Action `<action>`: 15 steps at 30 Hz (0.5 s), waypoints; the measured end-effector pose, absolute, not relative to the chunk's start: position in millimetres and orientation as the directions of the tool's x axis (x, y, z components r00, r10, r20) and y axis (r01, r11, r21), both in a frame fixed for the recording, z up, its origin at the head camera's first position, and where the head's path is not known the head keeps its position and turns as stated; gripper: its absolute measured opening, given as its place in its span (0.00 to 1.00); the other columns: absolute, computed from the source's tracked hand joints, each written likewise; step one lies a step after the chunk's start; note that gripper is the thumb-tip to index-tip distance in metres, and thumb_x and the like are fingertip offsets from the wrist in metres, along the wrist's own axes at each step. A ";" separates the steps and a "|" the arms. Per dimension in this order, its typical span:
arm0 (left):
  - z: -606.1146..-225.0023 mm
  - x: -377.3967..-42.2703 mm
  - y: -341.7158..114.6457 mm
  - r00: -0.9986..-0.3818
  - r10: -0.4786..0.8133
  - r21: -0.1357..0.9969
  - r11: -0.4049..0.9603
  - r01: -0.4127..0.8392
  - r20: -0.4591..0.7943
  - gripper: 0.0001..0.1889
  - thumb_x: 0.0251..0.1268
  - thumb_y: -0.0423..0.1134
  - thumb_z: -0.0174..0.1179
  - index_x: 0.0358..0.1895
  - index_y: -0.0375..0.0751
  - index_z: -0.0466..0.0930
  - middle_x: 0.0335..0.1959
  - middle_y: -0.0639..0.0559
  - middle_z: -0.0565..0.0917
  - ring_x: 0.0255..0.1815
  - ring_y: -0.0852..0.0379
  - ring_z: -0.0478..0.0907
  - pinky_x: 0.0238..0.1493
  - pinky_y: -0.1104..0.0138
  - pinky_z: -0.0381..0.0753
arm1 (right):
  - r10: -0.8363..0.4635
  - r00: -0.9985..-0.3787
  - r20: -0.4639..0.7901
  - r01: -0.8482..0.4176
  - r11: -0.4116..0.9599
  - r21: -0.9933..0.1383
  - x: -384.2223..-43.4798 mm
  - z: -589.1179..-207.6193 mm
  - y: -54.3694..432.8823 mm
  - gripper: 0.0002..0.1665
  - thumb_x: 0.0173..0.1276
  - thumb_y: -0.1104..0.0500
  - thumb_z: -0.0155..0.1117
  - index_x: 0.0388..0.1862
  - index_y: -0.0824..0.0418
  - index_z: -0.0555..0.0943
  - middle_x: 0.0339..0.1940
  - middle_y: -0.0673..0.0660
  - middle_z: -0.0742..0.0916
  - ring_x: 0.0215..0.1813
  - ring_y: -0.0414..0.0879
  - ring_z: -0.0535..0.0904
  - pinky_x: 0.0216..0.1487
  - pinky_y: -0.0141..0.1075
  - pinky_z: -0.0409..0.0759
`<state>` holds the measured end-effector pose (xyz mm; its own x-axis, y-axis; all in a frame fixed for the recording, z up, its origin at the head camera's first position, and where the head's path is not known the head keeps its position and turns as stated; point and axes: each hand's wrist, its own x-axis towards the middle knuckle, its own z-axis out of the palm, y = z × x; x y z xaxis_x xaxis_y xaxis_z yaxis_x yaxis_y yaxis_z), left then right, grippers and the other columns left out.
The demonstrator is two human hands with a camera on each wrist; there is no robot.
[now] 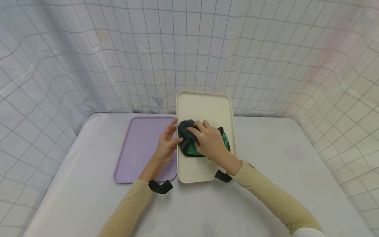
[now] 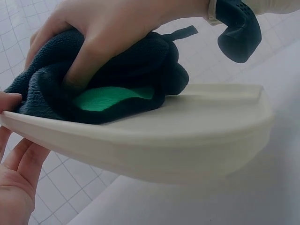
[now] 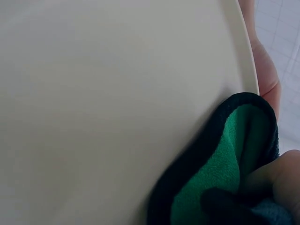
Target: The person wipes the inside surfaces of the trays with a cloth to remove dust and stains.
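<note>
A cream tray [image 1: 204, 105] is raised on its left side, its surface tilted. My left hand [image 1: 165, 146] grips its left rim, thumb on top and fingers underneath, as the left wrist view shows. On the tray lies a bunched dark blue and green cloth [image 1: 191, 150] with a black edge. My right hand [image 1: 211, 140] holds the cloth against the tray near the left rim, fingers sunk into its folds. In the left wrist view a small loop sticks out from the cloth [image 2: 136, 58]. Part of the cloth is hidden under my right hand.
A purple tray [image 1: 142, 141] lies on the white table to the left, partly behind my left hand. Grid-patterned white curtains [image 1: 189, 49] enclose the table at the back and sides. Each wrist wears a black camera mount [image 1: 160, 187].
</note>
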<state>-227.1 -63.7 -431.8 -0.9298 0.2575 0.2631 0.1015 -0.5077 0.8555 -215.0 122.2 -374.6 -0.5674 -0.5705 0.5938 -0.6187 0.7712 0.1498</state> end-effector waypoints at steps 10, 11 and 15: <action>-431.0 -226.7 -63.1 -0.944 0.218 0.839 -0.535 0.098 0.249 0.41 0.57 0.15 0.46 0.75 0.44 0.53 0.56 0.54 0.71 0.48 0.62 0.78 0.34 0.72 0.83 | -0.588 -0.551 0.593 -0.639 0.754 0.154 -216.1 -379.0 133.5 0.23 0.52 0.61 0.73 0.51 0.55 0.85 0.45 0.55 0.82 0.38 0.47 0.76 0.21 0.33 0.77; -430.8 -226.8 -63.1 -0.944 0.216 0.837 -0.539 0.099 0.251 0.41 0.57 0.15 0.46 0.75 0.45 0.54 0.56 0.55 0.71 0.48 0.62 0.78 0.34 0.72 0.83 | -0.590 -0.548 0.593 -0.640 0.752 0.156 -216.2 -378.6 134.4 0.24 0.52 0.61 0.73 0.51 0.55 0.85 0.45 0.55 0.82 0.38 0.47 0.76 0.21 0.33 0.76; -429.9 -227.1 -63.4 -0.946 0.201 0.830 -0.547 0.107 0.254 0.41 0.56 0.14 0.46 0.73 0.50 0.59 0.55 0.56 0.72 0.48 0.62 0.78 0.33 0.71 0.83 | -0.593 -0.552 0.587 -0.636 0.754 0.164 -216.1 -377.8 138.3 0.24 0.51 0.61 0.74 0.51 0.55 0.84 0.45 0.55 0.82 0.38 0.48 0.76 0.21 0.33 0.76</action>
